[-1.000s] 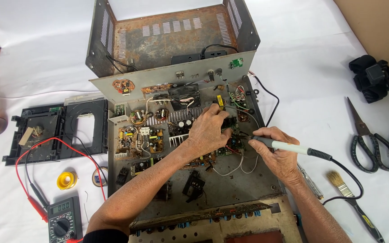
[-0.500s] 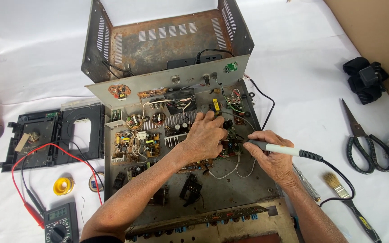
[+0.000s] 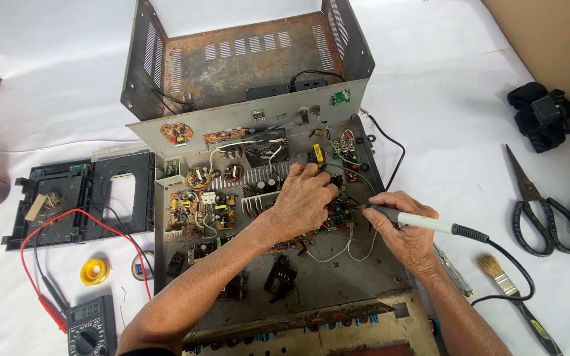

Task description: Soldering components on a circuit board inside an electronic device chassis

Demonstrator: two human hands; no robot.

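Note:
An opened grey metal chassis [image 3: 338,283] full of circuit boards lies in front of me, its rusty cover [image 3: 245,59] standing behind it. My left hand [image 3: 305,201] rests fingers-down on a small green circuit board [image 3: 338,217] in the chassis's right half, pinching something I cannot make out. My right hand [image 3: 400,227] grips a soldering iron [image 3: 423,223] with a pale handle and black cord. Its tip points left at that same board, just beside my left fingers.
A black plastic tray frame [image 3: 67,198] lies to the left. A multimeter [image 3: 87,326] with red and black leads and a yellow solder spool [image 3: 94,270] sit lower left. Black scissors [image 3: 536,204], a brush [image 3: 516,296] and a black device [image 3: 542,115] lie to the right.
The view has shifted slightly, so the chassis sits a bit higher in the frame. Both hands stay on the same board, with the iron's tip held at about the same spot.

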